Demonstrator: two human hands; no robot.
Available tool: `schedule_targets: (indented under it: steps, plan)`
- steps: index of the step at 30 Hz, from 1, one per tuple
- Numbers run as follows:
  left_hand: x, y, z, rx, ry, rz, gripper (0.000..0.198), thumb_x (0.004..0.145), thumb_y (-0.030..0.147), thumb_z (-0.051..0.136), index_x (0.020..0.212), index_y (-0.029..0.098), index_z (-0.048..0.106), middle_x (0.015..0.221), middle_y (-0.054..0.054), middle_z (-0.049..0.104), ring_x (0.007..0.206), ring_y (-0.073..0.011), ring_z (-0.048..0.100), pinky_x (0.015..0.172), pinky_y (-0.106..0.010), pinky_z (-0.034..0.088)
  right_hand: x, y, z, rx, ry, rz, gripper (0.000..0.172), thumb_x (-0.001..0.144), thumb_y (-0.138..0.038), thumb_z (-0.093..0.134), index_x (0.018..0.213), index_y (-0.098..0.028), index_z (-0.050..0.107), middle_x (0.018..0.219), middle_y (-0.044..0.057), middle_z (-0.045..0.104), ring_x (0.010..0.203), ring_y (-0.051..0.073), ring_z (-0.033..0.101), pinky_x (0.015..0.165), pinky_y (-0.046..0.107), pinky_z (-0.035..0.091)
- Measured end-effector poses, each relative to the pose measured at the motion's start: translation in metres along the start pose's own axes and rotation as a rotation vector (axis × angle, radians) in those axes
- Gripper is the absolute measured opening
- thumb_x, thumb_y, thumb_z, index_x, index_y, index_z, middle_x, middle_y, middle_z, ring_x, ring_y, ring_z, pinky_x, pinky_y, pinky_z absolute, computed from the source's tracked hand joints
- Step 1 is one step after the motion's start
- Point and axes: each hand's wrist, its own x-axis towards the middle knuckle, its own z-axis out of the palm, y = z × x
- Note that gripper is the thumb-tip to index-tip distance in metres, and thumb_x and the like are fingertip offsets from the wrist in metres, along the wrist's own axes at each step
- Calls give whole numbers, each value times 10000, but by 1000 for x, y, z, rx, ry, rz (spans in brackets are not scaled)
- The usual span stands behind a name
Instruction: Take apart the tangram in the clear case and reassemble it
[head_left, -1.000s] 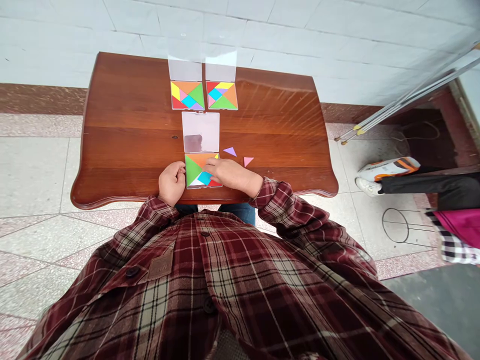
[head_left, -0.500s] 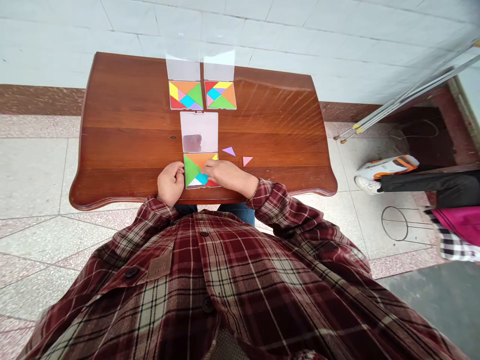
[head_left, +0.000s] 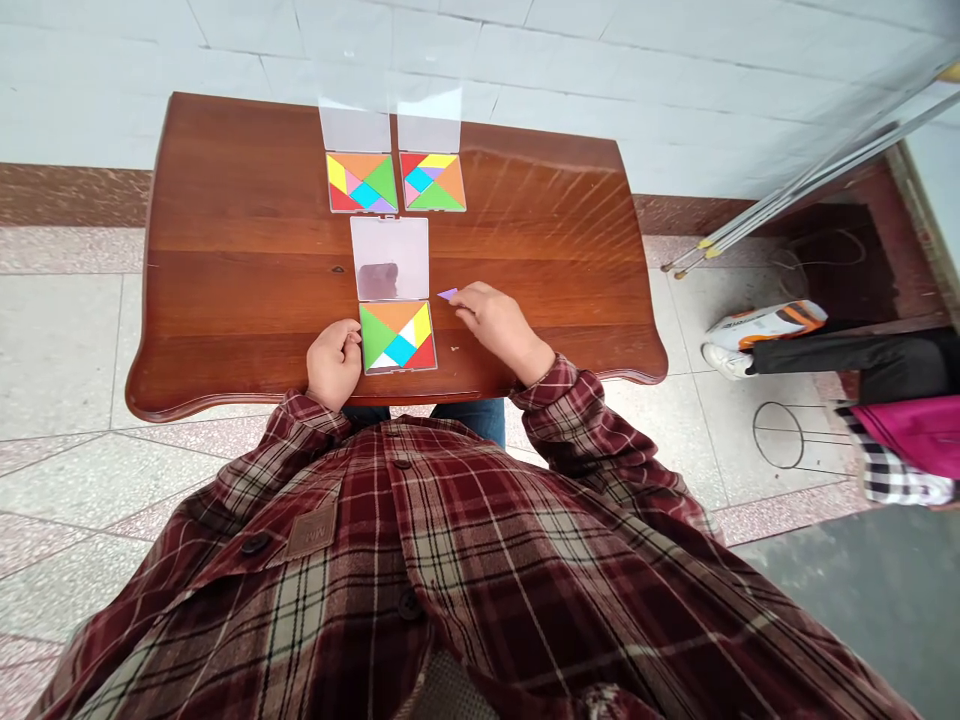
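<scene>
In front of me lies a tangram case [head_left: 366, 369] with its clear lid [head_left: 391, 260] folded back. Green, orange, yellow, blue and red pieces are in it, with two white gaps between them. My left hand [head_left: 334, 365] is curled closed against the case's left edge, its fingertips partly hidden there. To the right of the case, my right hand [head_left: 495, 325] has thumb and index finger at the right corner of a purple triangle piece [head_left: 446, 294], which lies on the table. The pink triangle piece is out of sight, where my right hand now covers the table.
Two filled tangram cases, a left one [head_left: 362, 183] and a right one [head_left: 433, 182], stand with raised lids toward the back of the brown table [head_left: 240, 270]. A tiled wall rises behind. At right are crutches [head_left: 720, 245], a plastic bag [head_left: 769, 320] and a person's leg [head_left: 810, 356].
My right hand has left the case and moved right to the purple triangle, uncovering the case's pieces. My left hand stays at the case. The whole view has shifted slightly.
</scene>
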Motion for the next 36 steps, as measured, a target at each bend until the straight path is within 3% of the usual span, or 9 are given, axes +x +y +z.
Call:
schedule_targets:
  steps: [6,10,15,21,26,33,36]
  plan:
    - [2,2,-1,1,-4,-16,217,828,220,394,861,195,607,830,-24,647,794,-146,586,777,-266,464,-10,36,-4,-104,-19,298,313,855,-133,453,1111,-150,632,1114,128,624,997,250,558,860,349,439]
    - [2,2,-2,2,2,-5,202,823,211,398,845,193,598,828,-22,641,800,-147,582,784,-266,460,-4,40,1,-76,-33,266,340,834,-132,492,1150,-145,617,1162,131,603,981,236,565,859,340,450]
    - [2,-1,-1,5,4,1,205,820,202,399,852,195,601,822,-18,639,797,-143,582,775,-262,455,7,39,3,-77,-144,294,366,759,-154,637,1124,-132,624,1126,134,598,906,214,572,844,328,454]
    - [1,-1,-1,19,5,-1,219,831,215,393,866,191,608,838,-24,645,798,-149,581,781,-271,456,1,46,-2,-63,-156,297,261,804,-153,581,1056,-110,632,1021,117,612,893,195,552,846,294,429]
    - [2,0,0,10,5,-12,208,824,211,402,866,195,604,838,-22,643,801,-151,583,781,-271,458,-6,51,-1,-113,-177,241,305,772,-105,582,1074,-135,616,1075,118,594,889,197,537,820,293,419]
    - [1,-2,0,9,-4,-14,225,830,211,393,880,189,611,834,-25,644,800,-152,584,773,-270,455,-1,51,-1,-140,-233,230,200,799,-110,602,997,-132,623,1023,115,604,863,194,549,781,277,415]
    - [1,-3,-1,15,-4,-16,228,835,220,390,883,186,611,840,-30,647,801,-156,584,773,-275,453,-2,49,0,-151,-224,222,255,794,-113,619,1049,-126,614,1041,124,602,880,205,556,784,280,418]
